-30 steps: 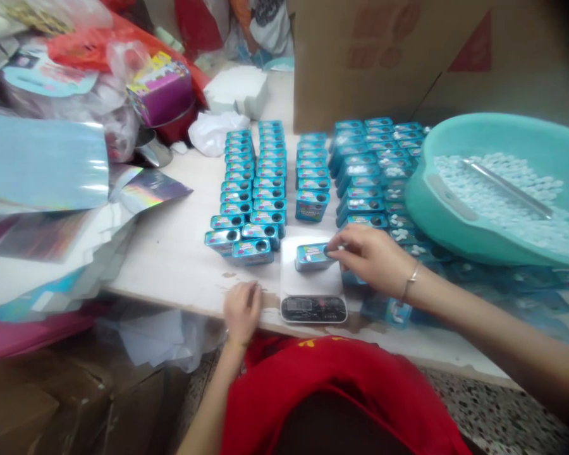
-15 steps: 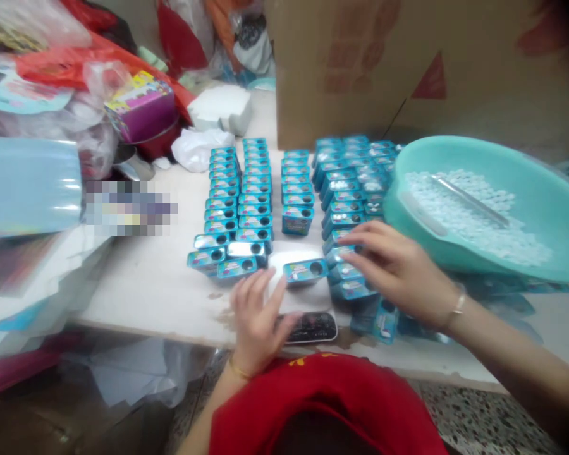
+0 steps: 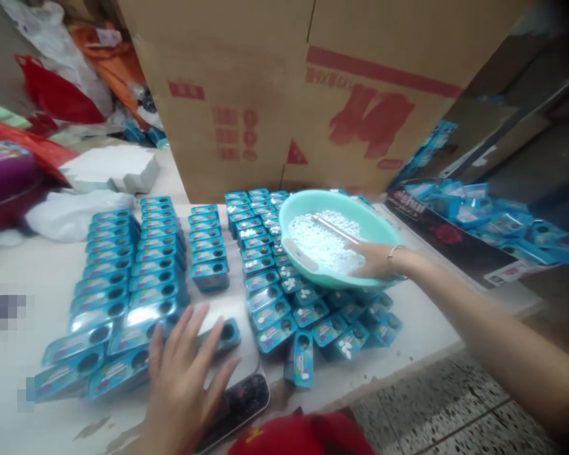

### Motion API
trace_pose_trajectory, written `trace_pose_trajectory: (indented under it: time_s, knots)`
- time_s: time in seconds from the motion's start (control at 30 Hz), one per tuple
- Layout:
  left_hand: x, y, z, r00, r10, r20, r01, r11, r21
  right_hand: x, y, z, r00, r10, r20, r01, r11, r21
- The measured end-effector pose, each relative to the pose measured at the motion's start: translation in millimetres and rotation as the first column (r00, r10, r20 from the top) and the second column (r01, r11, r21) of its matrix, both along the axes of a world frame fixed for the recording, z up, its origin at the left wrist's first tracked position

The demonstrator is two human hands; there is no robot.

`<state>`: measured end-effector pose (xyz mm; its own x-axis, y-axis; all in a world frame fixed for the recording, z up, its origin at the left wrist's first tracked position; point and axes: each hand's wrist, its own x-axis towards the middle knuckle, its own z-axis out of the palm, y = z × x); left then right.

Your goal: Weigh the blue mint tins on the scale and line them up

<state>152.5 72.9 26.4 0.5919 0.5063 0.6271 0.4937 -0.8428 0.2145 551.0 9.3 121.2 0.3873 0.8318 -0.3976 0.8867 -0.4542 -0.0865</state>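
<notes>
My left hand (image 3: 183,373), open with fingers spread, hovers over a flat white scale (image 3: 239,309) with a black front panel (image 3: 239,404). Its fingertips are close to a small blue box (image 3: 227,335) with a round dark hole on top; contact is unclear. My right hand (image 3: 377,259) reaches into a turquoise basin (image 3: 294,196) of small white pellets (image 3: 322,246). Its fingertips are blurred and hidden among the pellets, beside a metal strip-like tool (image 3: 336,229). Rows of blue boxes (image 3: 154,265) stand left of the scale, and more blue boxes (image 3: 265,316) stand right of it, some with white pellets on top.
A large cardboard carton (image 3: 246,76) stands behind the basin. At the right, a dark-printed carton (image 3: 436,221) holds loose blue packs (image 3: 502,218). A white foam block (image 3: 111,167) and a crumpled white bag (image 3: 76,215) lie at back left. The table edge (image 3: 408,373) runs along the front.
My right hand has moved from the blue boxes into the basin of pellets. My left hand stays near the box on the scale. The view has turned to the right.
</notes>
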Motion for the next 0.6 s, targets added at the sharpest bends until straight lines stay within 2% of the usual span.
trace_pose_trajectory:
  time_s: [0.13, 0.23, 0.3, 0.43, 0.47, 0.53, 0.57, 0.6]
  knots:
    - [-26, -2, -2.2, 0.996, 0.071, 0.060, -0.067, 0.995, -0.068, -4, 9, -14.5, 0.996, 0.051, -0.074, -0.054, 0.998, -0.037]
    - [-53, -10, -15.8, 0.982, 0.167, 0.084, -0.156, 0.980, -0.128, -11, 10, -20.5, 0.992, 0.062, -0.114, -0.065, 0.998, -0.018]
    - [-71, -20, -27.3, 0.970, 0.229, 0.080, -0.212, 0.961, -0.178, -14, 10, -21.6, 0.995, 0.026, -0.100, -0.024, 1.000, 0.018]
    - [-101, -42, -50.5, 0.956, 0.294, -0.011, -0.280, 0.898, -0.339, -13, 8, -19.5, 0.990, -0.122, -0.068, 0.128, 0.987, 0.094]
    - [-107, -46, -56.4, 0.955, 0.294, -0.036, -0.284, 0.876, -0.389, -10, 8, -19.8, 0.978, -0.189, -0.083, 0.199, 0.971, 0.130]
    - [-115, -53, -69.1, 0.956, 0.285, -0.065, -0.281, 0.835, -0.472, -2, 6, -23.2, 0.908, -0.352, -0.226, 0.397, 0.896, 0.200]
    - [-118, -55, -75.9, 0.955, 0.290, -0.067, -0.284, 0.819, -0.499, 4, 6, -26.2, 0.857, -0.393, -0.333, 0.475, 0.853, 0.216]
    - [-119, -57, -82.8, 0.952, 0.299, -0.063, -0.288, 0.807, -0.515, 10, 6, -29.4, 0.811, -0.366, -0.457, 0.508, 0.828, 0.238]
